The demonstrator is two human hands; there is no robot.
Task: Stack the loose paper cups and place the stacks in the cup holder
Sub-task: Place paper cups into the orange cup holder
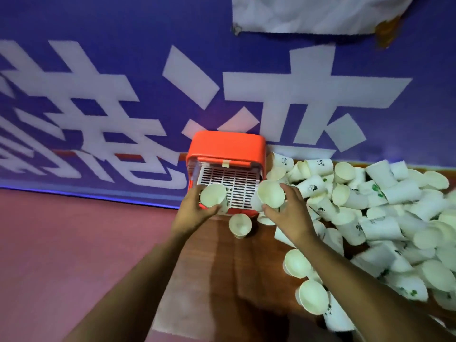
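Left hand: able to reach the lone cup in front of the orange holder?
Likely yes: the lone cup stands apart beside the left hand, nothing between them. But that hand is full, gripping another cup.

Your cup pile (385, 228) runs out of view at the right. Your left hand (195, 212) covers its cup's (212, 195) wall and the cup holder's (227, 146) near-left corner.

Cup heap (370, 213) crowding holder's (225, 149) right

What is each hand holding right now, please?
Left hand: grips one paper cup, its mouth toward the camera.
Right hand: grips a second paper cup.
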